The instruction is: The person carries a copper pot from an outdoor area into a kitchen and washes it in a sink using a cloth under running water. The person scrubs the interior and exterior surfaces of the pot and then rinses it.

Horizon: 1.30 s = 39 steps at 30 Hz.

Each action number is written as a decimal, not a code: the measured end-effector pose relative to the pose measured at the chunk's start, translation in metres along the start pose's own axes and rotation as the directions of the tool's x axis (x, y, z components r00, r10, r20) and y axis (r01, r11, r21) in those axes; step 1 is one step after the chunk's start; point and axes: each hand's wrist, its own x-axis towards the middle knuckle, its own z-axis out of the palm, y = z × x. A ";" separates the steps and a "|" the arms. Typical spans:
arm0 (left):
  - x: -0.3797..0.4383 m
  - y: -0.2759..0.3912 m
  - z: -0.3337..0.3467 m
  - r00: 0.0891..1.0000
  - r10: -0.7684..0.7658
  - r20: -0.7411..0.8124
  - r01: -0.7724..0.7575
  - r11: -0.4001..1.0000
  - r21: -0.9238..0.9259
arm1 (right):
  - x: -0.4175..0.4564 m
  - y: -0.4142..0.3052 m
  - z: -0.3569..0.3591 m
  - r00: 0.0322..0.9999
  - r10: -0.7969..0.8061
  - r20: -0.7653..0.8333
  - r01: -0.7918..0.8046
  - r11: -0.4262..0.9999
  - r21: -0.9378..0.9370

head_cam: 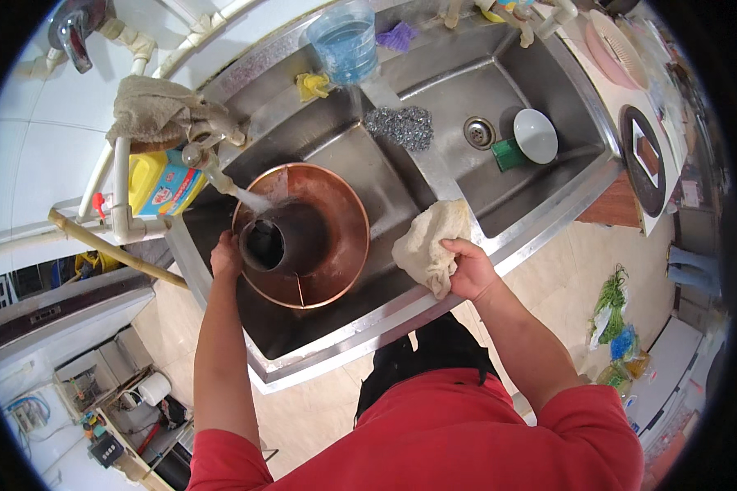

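A round copper hot pot with a dark central chimney (344, 245) sits tilted in the left basin of a stainless steel double sink (368, 178). My left hand (226, 256) grips its left rim; the fingertips are partly hidden behind it. Water runs from a tap (212, 169) onto the pot near the chimney. My right hand (471, 270) holds a bunched cream cloth (433, 242) above the front edge of the sink, right of the pot and apart from it.
Steel wool (400, 127) lies on the divider. A water-filled plastic tub (346, 46), yellow cloth (312, 86) and purple cloth (397, 37) are along the back. A white bowl (535, 136) and green scouring pad (508, 154) lie in the right basin. A bamboo pole (116, 248) juts at left.
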 end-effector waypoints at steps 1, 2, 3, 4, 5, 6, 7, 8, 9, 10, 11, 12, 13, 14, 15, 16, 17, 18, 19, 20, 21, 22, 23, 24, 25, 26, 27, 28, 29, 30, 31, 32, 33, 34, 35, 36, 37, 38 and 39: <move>-0.002 -0.001 0.000 0.999 -0.034 -0.013 0.034 0.999 -0.002 | 0.002 0.000 0.002 1.000 -0.009 0.014 0.009 1.000 -0.004; -0.004 -0.001 0.000 0.997 -0.069 -0.026 0.069 0.998 -0.005 | 0.003 0.000 0.005 0.999 -0.018 0.029 0.018 1.000 -0.008; -0.012 0.001 0.001 0.993 -0.114 -0.032 0.114 0.993 -0.012 | 0.002 -0.001 0.005 0.999 -0.043 0.023 0.043 0.999 -0.016; -0.017 0.000 0.005 0.985 -0.171 -0.019 0.170 0.985 -0.043 | 0.001 -0.002 0.006 0.998 -0.067 0.017 0.068 0.997 -0.024; -0.021 -0.002 0.012 0.974 -0.227 -0.003 0.227 0.971 -0.074 | -0.001 -0.003 0.008 0.996 -0.090 0.013 0.091 0.995 -0.033; -0.027 -0.007 0.019 0.957 -0.289 0.010 0.289 0.952 -0.103 | -0.002 -0.004 0.012 0.993 -0.119 -0.012 0.118 0.992 -0.041; -0.038 -0.023 0.039 0.959 -0.282 -0.013 0.274 0.941 -0.198 | -0.001 -0.005 0.011 0.992 -0.123 -0.033 0.122 0.992 -0.035; -0.051 -0.047 0.069 0.961 -0.275 -0.037 0.254 0.924 -0.286 | 0.002 -0.004 0.006 0.990 -0.127 -0.055 0.126 0.992 -0.023; -0.060 -0.062 0.083 0.963 -0.263 -0.063 0.223 0.903 -0.367 | 0.006 -0.003 0.002 0.988 -0.135 -0.078 0.135 0.991 -0.007; -0.077 -0.042 0.083 0.907 -0.421 0.024 0.373 0.773 -0.513 | 0.006 -0.002 -0.004 0.986 -0.155 -0.059 0.157 0.988 0.015; -0.101 -0.009 0.081 0.823 -0.554 0.127 0.499 0.598 -0.627 | 0.004 0.000 -0.004 0.987 -0.153 -0.058 0.155 0.987 0.036; -0.121 0.012 0.076 0.754 -0.631 0.185 0.551 0.453 -0.701 | 0.003 0.001 -0.001 0.988 -0.144 -0.051 0.147 0.988 0.055; -0.133 0.028 0.076 0.684 -0.683 0.254 0.579 0.297 -0.759 | 0.002 0.002 0.000 0.988 -0.145 -0.048 0.148 0.986 0.073; -0.138 0.030 0.084 0.695 -0.627 0.352 0.525 0.108 -0.844 | 0.003 0.003 0.000 0.991 -0.131 -0.004 0.130 0.988 0.085; -0.146 0.029 0.100 0.705 -0.551 0.446 0.473 -0.102 -0.875 | 0.008 0.005 0.000 0.993 -0.117 -0.020 0.118 0.989 0.083; -0.158 0.040 0.111 0.720 -0.450 0.529 0.428 -0.312 -0.848 | 0.017 0.009 -0.003 0.992 -0.112 -0.050 0.116 0.990 0.081; -0.165 0.050 0.119 0.663 -0.476 0.578 0.463 -0.346 -0.816 | 0.023 0.014 -0.005 0.991 -0.109 -0.082 0.116 0.990 0.079; -0.163 0.076 0.110 0.611 -0.494 0.619 0.488 -0.380 -0.786 | 0.028 0.018 -0.005 0.989 -0.118 -0.088 0.125 0.989 0.079; -0.160 0.096 0.107 0.562 -0.511 0.651 0.506 -0.409 -0.759 | 0.031 0.021 -0.003 0.982 -0.145 -0.119 0.155 0.985 0.075; -0.161 0.109 0.113 0.607 -0.449 0.656 0.416 -0.524 -0.744 | 0.034 0.026 0.003 0.979 -0.137 -0.149 0.149 0.986 0.073; -0.155 0.102 0.139 0.609 -0.454 0.650 0.392 -0.541 -0.744 | 0.039 0.033 0.011 0.977 -0.121 -0.173 0.135 0.988 0.069; -0.149 0.058 0.208 0.768 -0.502 0.397 0.414 -0.084 -0.906 | 0.049 0.045 0.024 0.989 -0.051 -0.136 0.049 0.999 -0.017; -0.148 0.052 0.230 0.790 -0.481 0.380 0.412 -0.043 -0.910 | 0.058 0.055 0.024 0.992 -0.007 -0.127 -0.004 0.996 -0.088; -0.149 0.046 0.248 0.809 -0.466 0.359 0.404 -0.003 -0.915 | 0.069 0.071 0.026 0.990 -0.021 -0.137 0.000 0.988 -0.154; -0.149 0.092 0.215 0.710 -0.424 0.562 0.416 -0.392 -0.820 | 0.069 0.076 0.028 0.985 -0.041 -0.166 0.018 0.991 -0.135; -0.154 0.110 0.184 0.688 -0.336 0.644 0.414 -0.547 -0.727 | 0.070 0.081 0.031 0.980 -0.080 -0.181 0.057 0.990 -0.131; -0.160 0.128 0.151 0.653 -0.248 0.716 0.404 -0.685 -0.606 | 0.070 0.086 0.033 0.975 -0.114 -0.193 0.090 0.988 -0.128; -0.169 0.122 0.125 0.689 -0.180 0.702 0.459 -0.641 -0.615 | 0.067 0.087 0.031 0.971 -0.138 -0.197 0.112 0.984 -0.137; -0.170 0.111 0.108 0.721 -0.112 0.683 0.501 -0.597 -0.626 | 0.066 0.088 0.032 0.969 -0.157 -0.192 0.129 0.980 -0.150; -0.162 0.096 0.099 0.748 -0.324 0.579 0.361 -0.534 -0.764 | 0.066 0.089 0.032 0.966 -0.176 -0.187 0.146 0.976 -0.162; -0.150 0.080 0.089 0.738 -0.511 0.440 0.225 -0.430 -0.875 | 0.065 0.088 0.031 0.969 -0.156 -0.193 0.128 0.980 -0.151; -0.133 0.058 0.081 0.764 -0.593 0.253 0.244 -0.097 -0.965 | 0.063 0.086 0.031 0.971 -0.133 -0.198 0.106 0.984 -0.141; -0.110 0.030 0.077 0.796 -0.602 0.054 0.249 0.245 -0.937 | 0.062 0.085 0.030 0.971 -0.115 -0.210 0.088 0.987 -0.132; -0.079 -0.021 0.082 0.883 -0.470 -0.013 0.222 0.440 -0.870 | 0.062 0.086 0.033 0.974 -0.084 -0.209 0.064 0.993 -0.103; -0.050 -0.067 0.083 0.946 -0.321 -0.052 0.165 0.611 -0.774 | 0.062 0.087 0.034 0.979 -0.058 -0.193 0.037 0.993 -0.109; -0.022 -0.080 0.071 0.964 -0.265 0.007 0.214 0.762 -0.611 | 0.062 0.085 0.031 0.982 -0.045 -0.184 0.023 0.993 -0.116; 0.001 -0.083 0.060 0.972 -0.221 0.075 0.231 0.878 -0.418 | 0.062 0.082 0.030 0.984 -0.032 -0.173 0.010 0.992 -0.125; 0.015 -0.086 0.054 0.987 -0.145 0.074 0.162 0.916 -0.366 | 0.059 0.080 0.033 0.984 -0.041 -0.174 0.017 0.990 -0.137; 0.022 -0.084 0.049 0.995 -0.063 0.081 0.086 0.946 -0.313 | 0.053 0.077 0.039 0.982 -0.055 -0.181 0.028 0.989 -0.148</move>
